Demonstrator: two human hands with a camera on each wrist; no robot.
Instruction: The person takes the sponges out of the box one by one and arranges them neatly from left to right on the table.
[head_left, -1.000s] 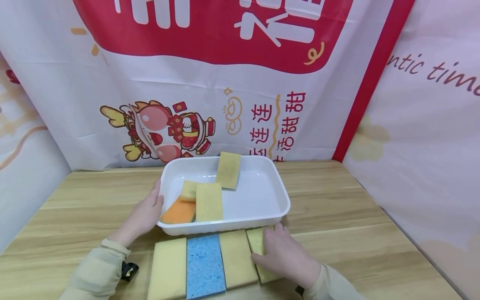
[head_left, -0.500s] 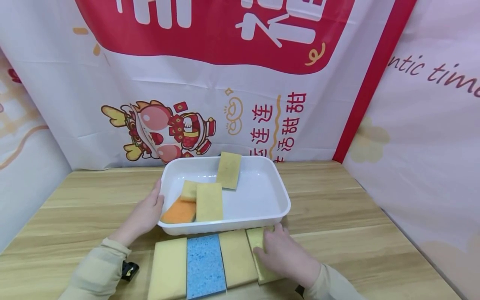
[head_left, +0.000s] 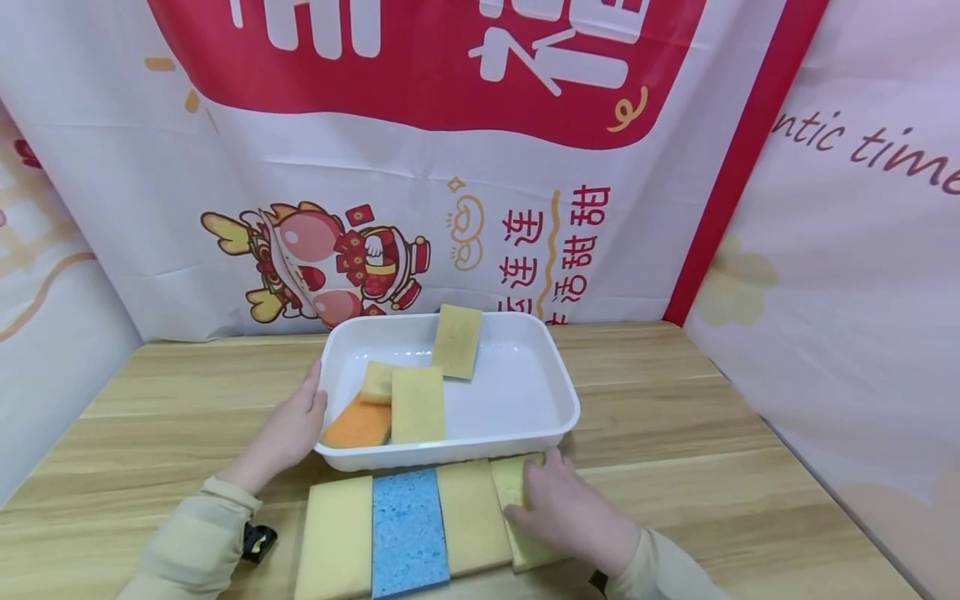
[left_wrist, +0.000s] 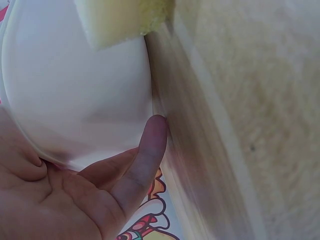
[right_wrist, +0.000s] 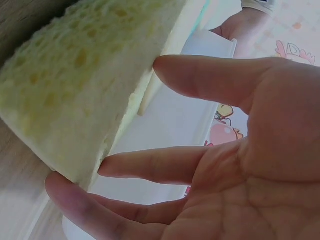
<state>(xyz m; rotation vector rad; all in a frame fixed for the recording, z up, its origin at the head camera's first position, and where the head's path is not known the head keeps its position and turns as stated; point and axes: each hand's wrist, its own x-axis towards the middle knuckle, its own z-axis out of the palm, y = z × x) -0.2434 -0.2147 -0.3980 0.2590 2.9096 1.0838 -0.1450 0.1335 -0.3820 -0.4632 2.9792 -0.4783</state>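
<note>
White tray (head_left: 480, 452) on the wood-grain counter (head_left: 675, 425). Left hand (head_left: 292, 421) at the tray's left end, fingers extended against its outer wall, grip not closed round anything. Right hand (head_left: 566, 508) just off the tray's near right corner, its grip holding the end yellow sponge (right_wrist: 75, 100) by thumb and fingertips. That sponge is last in a row along the tray's near side, after a pale sponge (head_left: 335, 533), blue sponge (head_left: 410, 533) and tan sponge (head_left: 474, 517). From here I see four more inside the tray: orange sponge (head_left: 360, 423) in the near left corner, cream sponge (head_left: 377, 382) behind it, flat yellow sponge (head_left: 418, 406) overlapping both, another sponge (head_left: 457, 342) against the far wall. Printed banner (head_left: 420, 175) hangs behind the tray.
</note>
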